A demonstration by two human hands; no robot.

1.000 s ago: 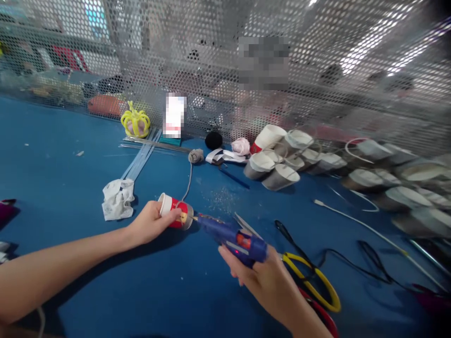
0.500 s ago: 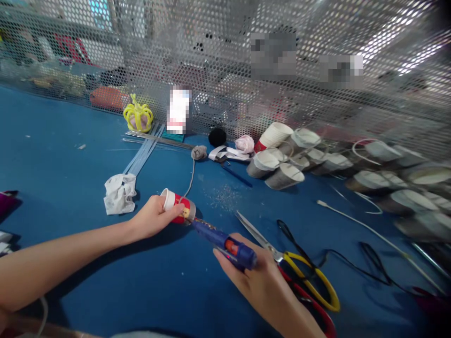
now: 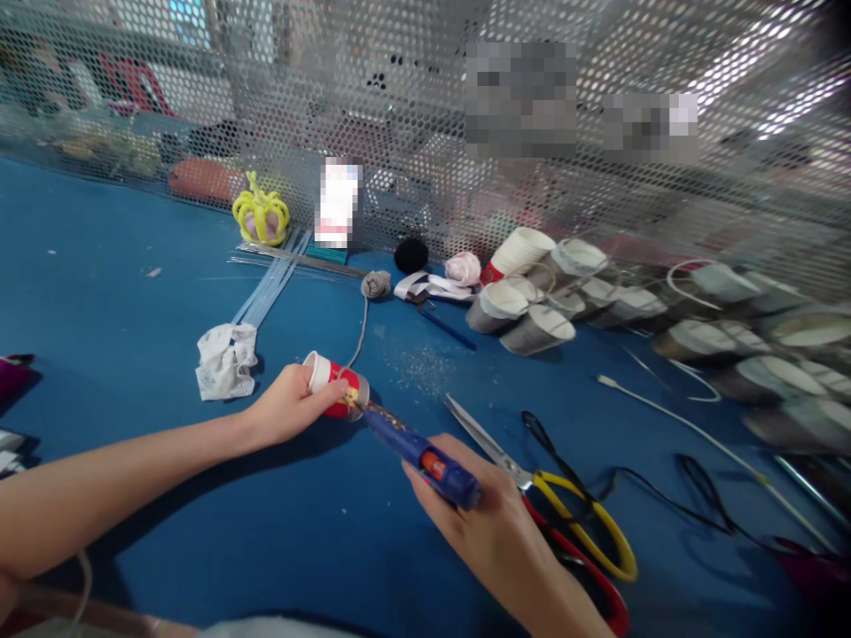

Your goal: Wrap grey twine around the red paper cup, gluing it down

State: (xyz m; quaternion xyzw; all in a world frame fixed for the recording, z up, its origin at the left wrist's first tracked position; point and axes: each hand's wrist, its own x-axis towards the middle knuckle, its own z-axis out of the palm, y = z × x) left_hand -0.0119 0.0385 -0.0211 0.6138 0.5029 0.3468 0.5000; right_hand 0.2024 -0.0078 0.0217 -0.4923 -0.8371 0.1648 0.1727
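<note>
A red and white paper cup (image 3: 321,372) lies on its side in my left hand (image 3: 283,408), whose thumb presses along the wall. Grey yarn wraps the cup's base end and runs back to a small grey yarn ball (image 3: 376,284). My right hand (image 3: 482,514) is closed around a blue glue gun (image 3: 405,446). The gun's nozzle points left and meets, or nearly meets, the cup near the yarn-wrapped end; actual contact is hard to make out. Just right of that hand lie scissors (image 3: 525,478) with one yellow and one red handle.
Several cups wrapped in grey (image 3: 542,330) stand at the right, before a perforated metal screen (image 3: 412,115). A crumpled white bag (image 3: 226,363), clear sticks (image 3: 272,283), a yellow crown-shaped piece (image 3: 261,213) and a blurred phone (image 3: 337,204) lie behind. A pale cord (image 3: 691,434) crosses the right.
The glue gun's nozzle has shifted slightly up along the cup, and its rear has tilted a little. My left hand keeps its hold on the cup.
</note>
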